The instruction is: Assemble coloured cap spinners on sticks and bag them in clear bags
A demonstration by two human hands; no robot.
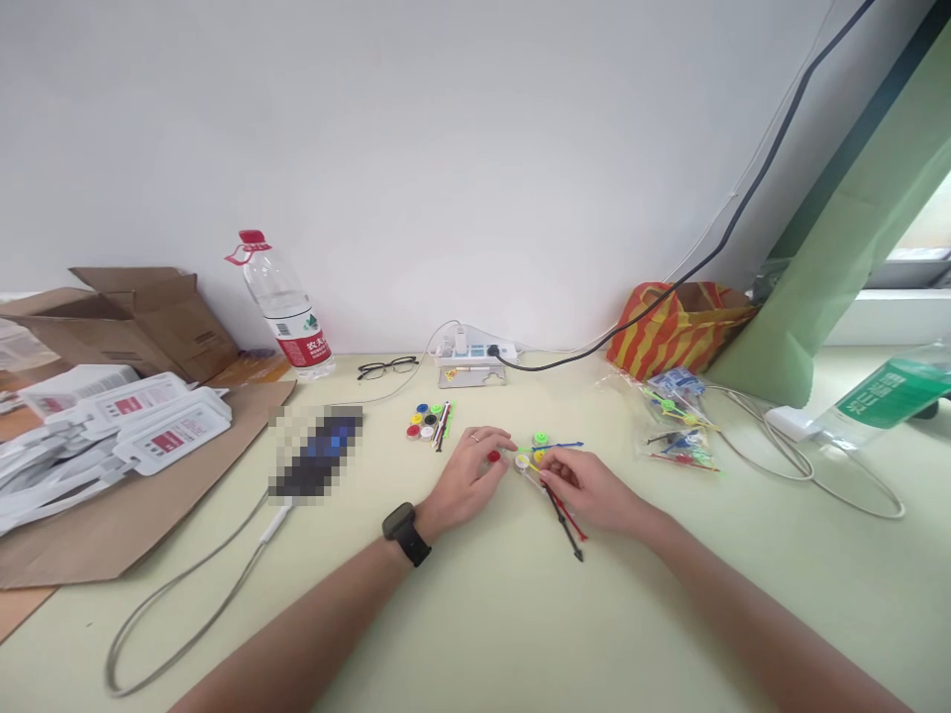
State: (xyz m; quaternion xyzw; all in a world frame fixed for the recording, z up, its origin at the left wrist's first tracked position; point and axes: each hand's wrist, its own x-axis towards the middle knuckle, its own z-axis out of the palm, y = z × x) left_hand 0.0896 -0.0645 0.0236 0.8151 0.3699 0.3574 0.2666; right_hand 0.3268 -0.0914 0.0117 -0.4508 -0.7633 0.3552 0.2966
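Note:
My left hand [470,477], with a ring and a black watch, rests on the table with its fingers curved and apart. A small red disc [494,457] lies in the gap between its thumb and fingers. My right hand [586,487] pinches a thin yellow plastic stick [532,465] beside a white disc [521,461]. Just beyond the fingertips are a green disc [541,438] and a blue arrow-tipped stick [571,445]. Black [566,527] and red [574,521] arrow-tipped sticks stick out below my right hand, their upper ends hidden.
Several coloured discs [423,420] and sticks [444,426] lie left of my hands. Clear bags of similar parts [673,436] lie right. Behind are glasses [387,368], a power strip [475,353] and a water bottle [291,307]. A blurred-out device [319,454] trails a cable.

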